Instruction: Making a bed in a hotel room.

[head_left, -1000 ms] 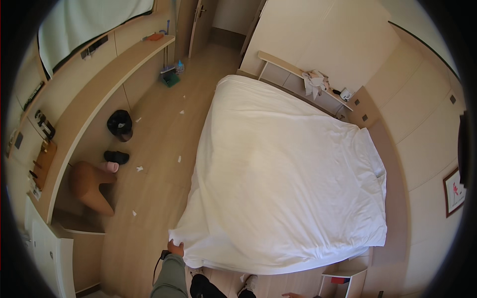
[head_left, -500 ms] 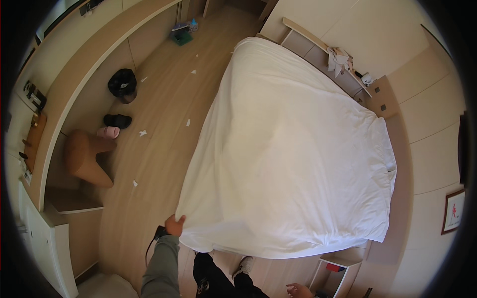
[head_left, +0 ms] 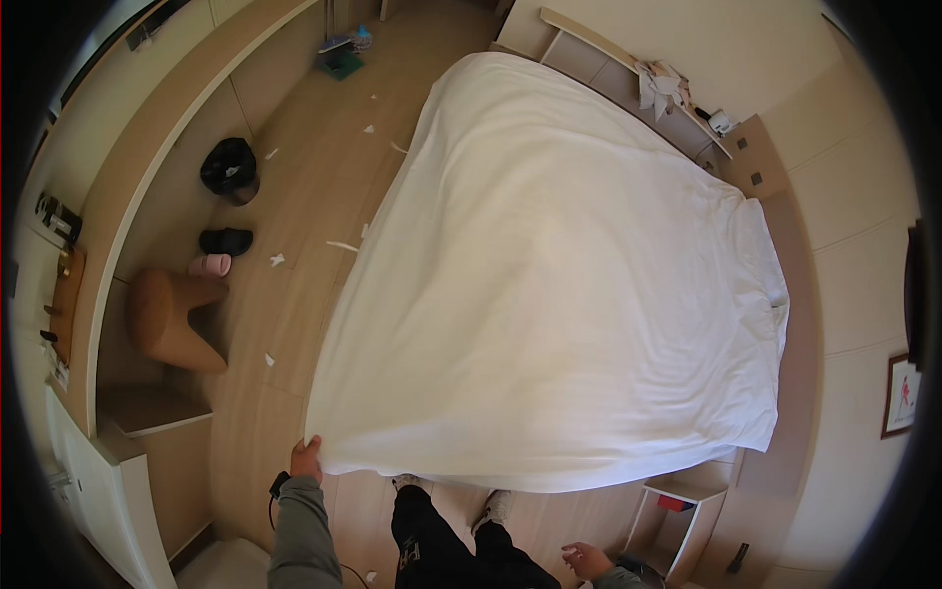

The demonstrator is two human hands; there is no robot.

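Note:
A white bed sheet or duvet cover (head_left: 559, 285) drapes over the whole bed, loosely wrinkled and puffed up in the middle. Its near left corner is pinched in my left hand (head_left: 306, 459), which pulls the cloth out past the bed's side over the floor. Near the bottom of the view, my right hand (head_left: 587, 561) hangs free of the cloth, fingers loosely bent and apart, with nothing visible in it. It is nearest to the bedside cabinet (head_left: 684, 489).
White scraps (head_left: 277, 260) litter the wooden floor (head_left: 285, 304) left of the bed. Along the left wall are a brown stool (head_left: 162, 319), pink slippers (head_left: 209, 266), black slippers (head_left: 226, 241) and a black-lined bin (head_left: 229, 167). A dustpan (head_left: 340, 65) lies farther off.
My left hand has drawn the cloth's corner left and toward me, so the cloth's left edge spreads farther over the floor. My right hand has come further into view.

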